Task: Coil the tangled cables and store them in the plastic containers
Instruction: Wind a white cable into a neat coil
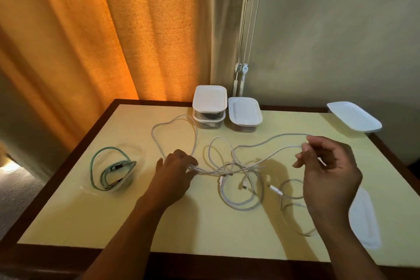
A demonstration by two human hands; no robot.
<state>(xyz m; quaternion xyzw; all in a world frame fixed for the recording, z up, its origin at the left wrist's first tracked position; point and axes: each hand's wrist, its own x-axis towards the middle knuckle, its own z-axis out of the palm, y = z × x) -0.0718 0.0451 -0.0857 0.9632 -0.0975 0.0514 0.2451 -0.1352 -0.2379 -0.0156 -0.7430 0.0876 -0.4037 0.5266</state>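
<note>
White cables (pixel 236 173) lie in a tangle across the middle of the yellow table (pixel 204 229). My left hand (pixel 176 169) rests on the table and pinches a strand at the tangle's left side. My right hand (pixel 329 166) is raised above the table, fingers pinched on a loop of white cable near its far end. A green cable (pixel 109 169) sits coiled in a clear open container (pixel 123 179) at the left. Two stacked lidded containers (pixel 209 107) and a third lidded container (pixel 244 113) stand at the back.
A loose white lid (pixel 354 117) hangs over the back right corner of the table. Another white lid (pixel 363 218) lies near the right edge, behind my right forearm. Orange curtains hang behind the table, with blind cords beside the wall.
</note>
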